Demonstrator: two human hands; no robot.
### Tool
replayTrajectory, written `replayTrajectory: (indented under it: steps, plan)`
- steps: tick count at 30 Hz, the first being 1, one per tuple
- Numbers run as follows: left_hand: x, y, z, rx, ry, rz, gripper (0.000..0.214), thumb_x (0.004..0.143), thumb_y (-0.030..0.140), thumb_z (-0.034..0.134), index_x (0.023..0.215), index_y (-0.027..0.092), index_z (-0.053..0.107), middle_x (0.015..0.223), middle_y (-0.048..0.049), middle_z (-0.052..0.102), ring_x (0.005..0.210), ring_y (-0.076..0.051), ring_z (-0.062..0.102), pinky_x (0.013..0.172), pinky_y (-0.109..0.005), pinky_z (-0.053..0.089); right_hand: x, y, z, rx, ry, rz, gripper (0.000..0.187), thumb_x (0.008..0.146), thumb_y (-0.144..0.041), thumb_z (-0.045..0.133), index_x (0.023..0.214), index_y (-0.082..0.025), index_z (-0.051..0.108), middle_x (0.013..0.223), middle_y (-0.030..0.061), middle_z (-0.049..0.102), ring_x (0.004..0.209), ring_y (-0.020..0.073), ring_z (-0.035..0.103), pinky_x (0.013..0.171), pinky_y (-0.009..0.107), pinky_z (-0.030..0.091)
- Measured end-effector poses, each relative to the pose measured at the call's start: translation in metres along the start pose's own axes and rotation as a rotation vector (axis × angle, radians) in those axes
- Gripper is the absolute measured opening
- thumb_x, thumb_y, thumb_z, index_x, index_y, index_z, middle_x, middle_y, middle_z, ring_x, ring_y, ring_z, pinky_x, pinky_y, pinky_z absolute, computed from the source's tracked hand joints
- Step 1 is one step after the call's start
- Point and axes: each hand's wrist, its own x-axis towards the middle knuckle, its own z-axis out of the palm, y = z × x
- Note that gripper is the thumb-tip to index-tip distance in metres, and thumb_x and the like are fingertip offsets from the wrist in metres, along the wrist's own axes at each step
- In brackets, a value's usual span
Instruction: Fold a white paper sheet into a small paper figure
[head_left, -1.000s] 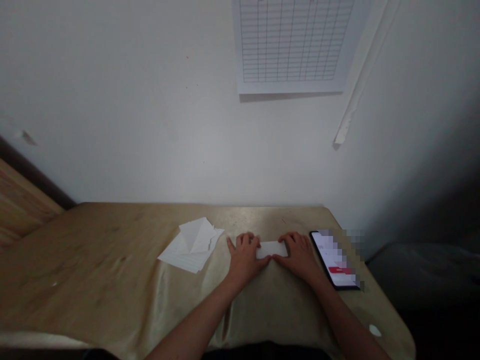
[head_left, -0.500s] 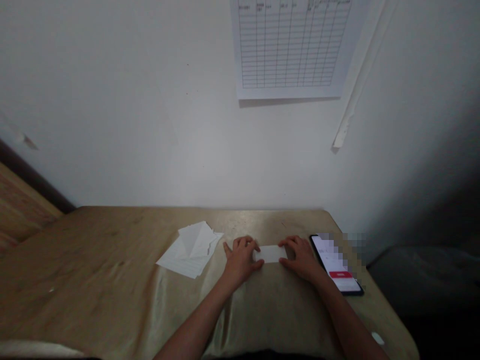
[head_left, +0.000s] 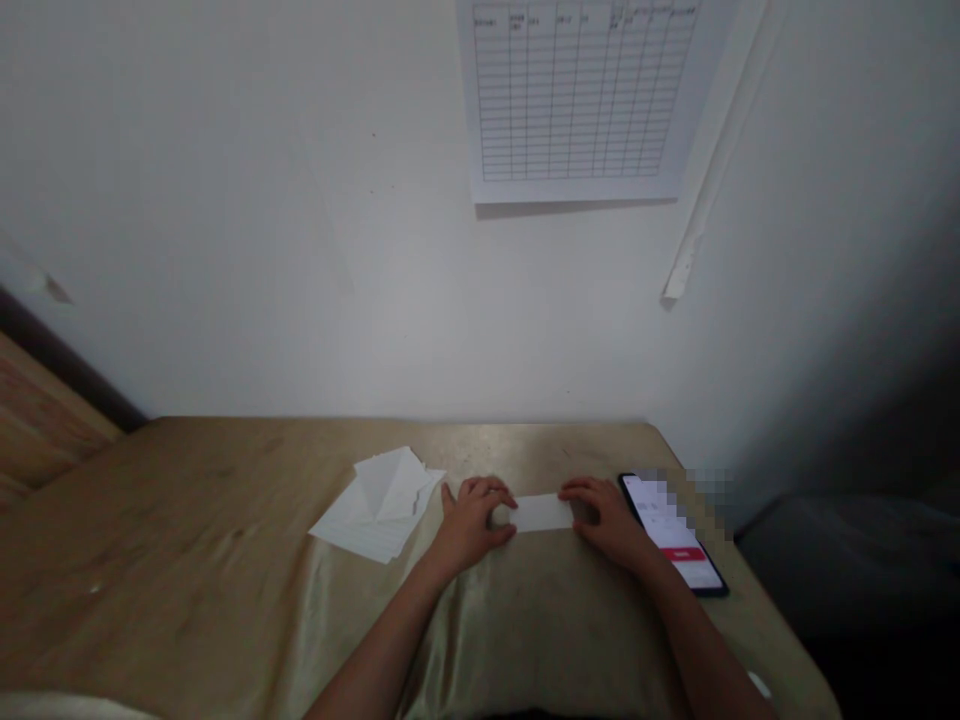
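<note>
A narrow white piece of paper [head_left: 544,513] lies flat on the cloth-covered table between my hands, its long side running left to right. My left hand [head_left: 474,520] holds its left end, with the fingertips at the far corner and the thumb at the near corner. At the right end, my right hand [head_left: 606,518] grips the paper in the same way, its fingers curved and its thumb near the lower edge. Left of my left hand rests a loose pile of white paper sheets [head_left: 345,530], with a creased sheet [head_left: 390,485] on top.
A phone [head_left: 675,565] with a lit screen lies right of my right hand, near the table's [head_left: 187,530] right edge. The white wall [head_left: 300,250] rises behind the table and carries a printed grid sheet [head_left: 577,110]. A wooden piece [head_left: 45,410] stands at far left.
My hands have moved slightly apart along the paper, and a little more of it shows between them. The view has shifted slightly; the pile and phone lie as before.
</note>
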Motion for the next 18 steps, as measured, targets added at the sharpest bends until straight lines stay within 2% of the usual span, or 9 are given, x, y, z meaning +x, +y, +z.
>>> replayTrajectory:
  steps: [3, 9, 18]
  plan:
    - [-0.001, 0.001, -0.001, 0.011, 0.0, 0.028, 0.039, 0.077, 0.043, 0.081, 0.114, 0.037, 0.07, 0.138, -0.002, 0.062, 0.137, -0.035, 0.042, 0.113, -0.078, 0.002, 0.0, -0.001, 0.002, -0.024, 0.011, -0.017, 0.049, 0.073, -0.013, 0.059, 0.117, -0.027, 0.073, 0.134, 0.0049, 0.065, 0.132, 0.0261, 0.051, 0.119, 0.049, 0.029]
    - [0.001, 0.0, -0.001, 0.042, 0.0, 0.023, 0.037, 0.082, 0.042, 0.077, 0.118, 0.038, 0.07, 0.138, -0.002, 0.063, 0.137, -0.034, 0.043, 0.115, -0.075, 0.003, -0.002, -0.006, 0.004, -0.039, -0.003, -0.008, 0.046, 0.074, -0.021, 0.07, 0.12, -0.028, 0.072, 0.134, 0.0065, 0.063, 0.133, 0.028, 0.051, 0.125, 0.056, 0.014]
    - [0.003, -0.006, 0.004, 0.036, 0.044, 0.05, 0.027, 0.088, 0.04, 0.073, 0.115, 0.038, 0.072, 0.135, -0.0008, 0.068, 0.135, -0.03, 0.047, 0.116, -0.074, 0.0, -0.004, -0.012, 0.003, -0.052, 0.001, 0.003, 0.043, 0.077, -0.022, 0.071, 0.119, -0.029, 0.071, 0.133, 0.0065, 0.062, 0.133, 0.0289, 0.048, 0.125, 0.056, 0.016]
